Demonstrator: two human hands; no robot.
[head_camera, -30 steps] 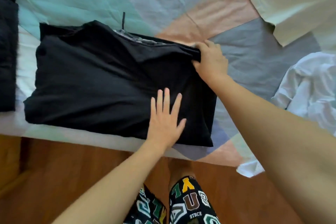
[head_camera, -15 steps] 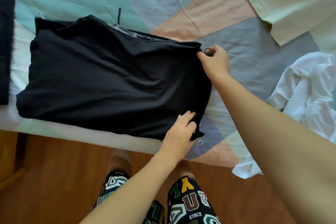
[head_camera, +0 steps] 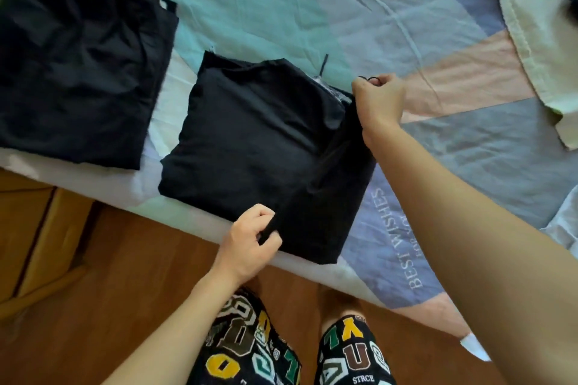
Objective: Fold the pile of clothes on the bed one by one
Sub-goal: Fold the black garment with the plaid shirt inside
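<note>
Head view: my left hand (head_camera: 250,239) and right hand (head_camera: 378,100) each pinch the right edge of the black garment (head_camera: 259,147) at the bed's (head_camera: 281,3) near edge, mid-fold. One folded black piece (head_camera: 78,62) lies left; a cream shirt (head_camera: 538,28) and white cloth (head_camera: 566,222) wait far right, I judge.

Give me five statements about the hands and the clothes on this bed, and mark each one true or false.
1. The left hand pinches the near edge of the black garment being folded. True.
2. The right hand lies flat and open on the bed cover. False: its fingers are curled on the garment's far right corner.
3. A second black garment lies to the left of the one being folded. True.
4. The pale yellow shirt lies on top of the black garment being folded. False: it lies apart, at the upper right on the patchwork bed cover.
5. The bed cover bears the printed words "BEST WISHES". True.
</note>
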